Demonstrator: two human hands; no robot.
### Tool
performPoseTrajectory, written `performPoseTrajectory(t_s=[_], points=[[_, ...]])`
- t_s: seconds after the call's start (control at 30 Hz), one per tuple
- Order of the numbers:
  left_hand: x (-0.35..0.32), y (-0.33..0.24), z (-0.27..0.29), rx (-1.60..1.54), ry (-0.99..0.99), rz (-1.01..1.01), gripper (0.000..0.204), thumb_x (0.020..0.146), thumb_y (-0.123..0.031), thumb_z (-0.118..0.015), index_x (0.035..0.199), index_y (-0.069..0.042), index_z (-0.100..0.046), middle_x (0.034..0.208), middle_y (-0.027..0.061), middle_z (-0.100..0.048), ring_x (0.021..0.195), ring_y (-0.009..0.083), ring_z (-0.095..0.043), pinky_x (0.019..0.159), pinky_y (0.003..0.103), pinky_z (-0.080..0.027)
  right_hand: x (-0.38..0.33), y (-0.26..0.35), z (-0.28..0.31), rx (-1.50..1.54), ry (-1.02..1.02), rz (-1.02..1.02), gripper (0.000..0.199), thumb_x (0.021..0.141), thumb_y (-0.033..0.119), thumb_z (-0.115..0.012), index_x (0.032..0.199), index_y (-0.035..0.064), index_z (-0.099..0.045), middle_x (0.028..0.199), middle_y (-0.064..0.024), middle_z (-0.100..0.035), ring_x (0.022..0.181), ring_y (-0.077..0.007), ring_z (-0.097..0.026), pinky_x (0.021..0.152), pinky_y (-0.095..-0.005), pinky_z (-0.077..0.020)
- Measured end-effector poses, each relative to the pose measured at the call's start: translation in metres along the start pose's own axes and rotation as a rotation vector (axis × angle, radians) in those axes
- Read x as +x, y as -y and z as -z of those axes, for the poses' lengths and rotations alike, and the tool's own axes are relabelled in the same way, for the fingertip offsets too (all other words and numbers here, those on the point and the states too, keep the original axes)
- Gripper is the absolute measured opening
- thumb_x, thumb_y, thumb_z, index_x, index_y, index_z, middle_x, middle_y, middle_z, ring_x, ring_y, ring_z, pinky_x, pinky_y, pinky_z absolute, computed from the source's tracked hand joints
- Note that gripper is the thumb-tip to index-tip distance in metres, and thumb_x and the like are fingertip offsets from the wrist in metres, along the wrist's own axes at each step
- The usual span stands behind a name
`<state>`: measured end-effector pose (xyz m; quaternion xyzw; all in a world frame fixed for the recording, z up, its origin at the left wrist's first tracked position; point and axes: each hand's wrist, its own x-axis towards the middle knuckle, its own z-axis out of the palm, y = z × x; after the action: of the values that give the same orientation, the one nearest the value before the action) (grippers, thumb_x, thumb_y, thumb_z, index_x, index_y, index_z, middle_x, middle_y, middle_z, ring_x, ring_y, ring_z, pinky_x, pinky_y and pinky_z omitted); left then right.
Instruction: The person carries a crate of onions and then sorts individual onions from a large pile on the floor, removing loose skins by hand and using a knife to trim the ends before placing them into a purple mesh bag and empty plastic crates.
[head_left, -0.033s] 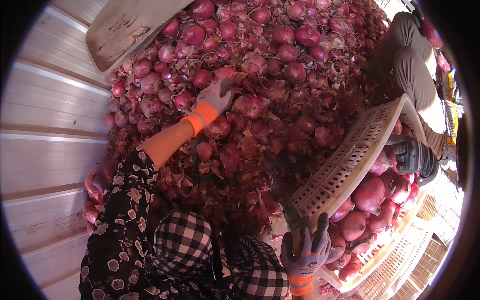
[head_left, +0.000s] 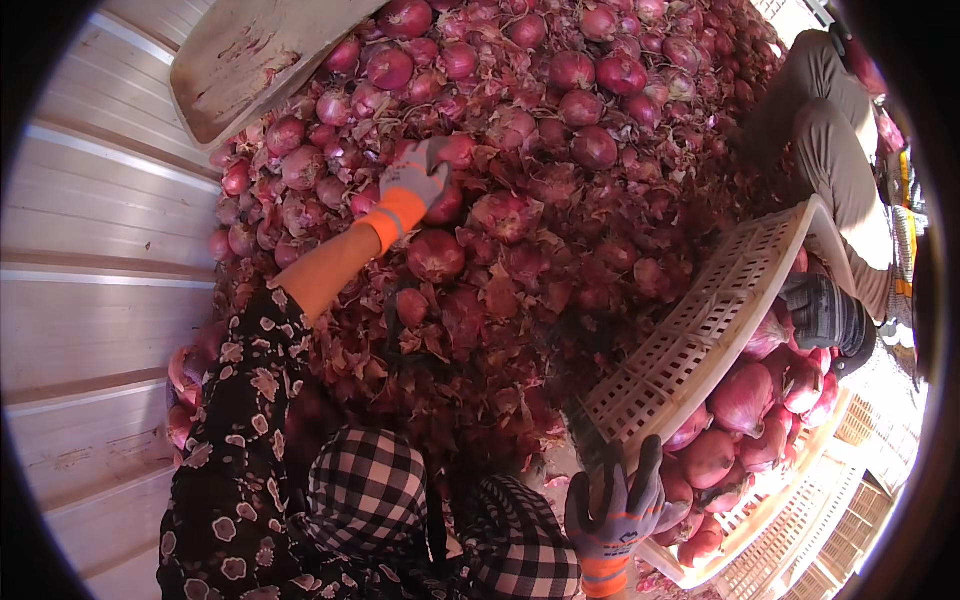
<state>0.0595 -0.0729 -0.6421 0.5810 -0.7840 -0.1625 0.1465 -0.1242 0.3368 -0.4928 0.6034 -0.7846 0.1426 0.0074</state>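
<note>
Red onions (head_left: pixel 437 256) with loose papery skins lie in a big heap before me. My left hand (head_left: pixel 414 172), in a grey glove with an orange cuff, reaches into the heap. Its fingers bend beside a red onion (head_left: pixel 458 151); another sits just under the wrist side. Whether the fingers grip is not clear. At the lower right, my right hand (head_left: pixel 616 518), gloved alike, has its fingers spread at the near corner of a pale plastic crate (head_left: pixel 690 335). Onions (head_left: pixel 742 397) fill this tilted crate.
A co-worker's dark-gloved hand (head_left: pixel 828 312) rests at the crate's far side, below bent knees in brown trousers (head_left: pixel 835 140). A ribbed white metal wall (head_left: pixel 110 330) runs along the left. A pale scoop-like board (head_left: pixel 255 60) lies at the upper left. More crates (head_left: pixel 790 540) stand at the lower right.
My left hand has shifted a little to the left and up over the heap. My right hand stays by the crate corner with fingers spread.
</note>
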Motion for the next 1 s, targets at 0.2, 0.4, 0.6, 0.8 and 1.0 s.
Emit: performPoseTrajectory(t_s=[0.2, 0.4, 0.6, 0.8, 1.0], points=[[0.112, 0.035, 0.07, 0.179, -0.526, 0.176, 0.04, 0.083, -0.033, -0.053, 0.121, -0.019, -0.052, 0.12, 0.0142, -0.052, 0.105, 0.0338, -0.055, 0.085, 0.045, -0.046, 0.001, 0.002, -0.007, -0.013, -0.053, 0.002, 0.035, 0.074, 0.015, -0.067, 0.107, 0.0091, -0.06, 0.115, -0.0097, -0.06, 0.112, -0.0363, -0.053, 0.085, -0.0486, -0.0433], [0.202, 0.053, 0.063, 0.083, -0.528, -0.071, 0.055, 0.08, -0.038, -0.057, 0.126, -0.011, -0.043, 0.123, 0.0178, -0.049, 0.11, 0.0345, -0.05, 0.09, 0.042, -0.042, 0.011, 0.007, -0.001, 0.008, -0.046, 0.004, 0.05, 0.069, 0.011, -0.07, 0.117, 0.0098, -0.055, 0.126, -0.0268, -0.048, 0.112, -0.0424, -0.049, 0.082, -0.0456, -0.0439], [0.272, 0.059, 0.034, 0.177, -0.386, -0.004, 0.086, 0.076, -0.046, -0.059, 0.141, -0.003, -0.022, 0.14, 0.0254, -0.031, 0.129, 0.0381, -0.033, 0.107, 0.041, -0.029, -0.001, 0.0, -0.004, 0.034, 0.04, -0.014, 0.055, 0.069, 0.009, -0.069, 0.121, 0.0092, -0.049, 0.124, -0.0265, -0.049, 0.117, -0.0458, -0.044, 0.089, -0.0503, -0.0418], [0.275, 0.045, 0.043, 0.234, -0.285, 0.007, 0.105, 0.066, -0.048, -0.07, 0.141, 0.001, -0.016, 0.139, 0.0274, -0.032, 0.127, 0.0372, -0.036, 0.104, 0.04, -0.033, -0.006, 0.002, -0.005, 0.031, 0.087, -0.026, 0.048, 0.071, 0.005, -0.067, 0.116, 0.0027, -0.05, 0.126, -0.0225, -0.048, 0.119, -0.0479, -0.041, 0.092, -0.0494, -0.0426], [0.231, -0.005, 0.083, 0.144, -0.006, 0.051, 0.12, 0.058, -0.053, -0.075, 0.141, 0.005, -0.011, 0.138, 0.0271, -0.034, 0.125, 0.0361, -0.041, 0.102, 0.038, -0.037, -0.015, -0.005, -0.006, 0.03, 0.08, 0.036, 0.055, 0.072, 0.005, -0.067, 0.123, 0.0082, -0.049, 0.131, -0.0157, -0.046, 0.121, -0.0433, -0.042, 0.091, -0.0544, -0.0418]])
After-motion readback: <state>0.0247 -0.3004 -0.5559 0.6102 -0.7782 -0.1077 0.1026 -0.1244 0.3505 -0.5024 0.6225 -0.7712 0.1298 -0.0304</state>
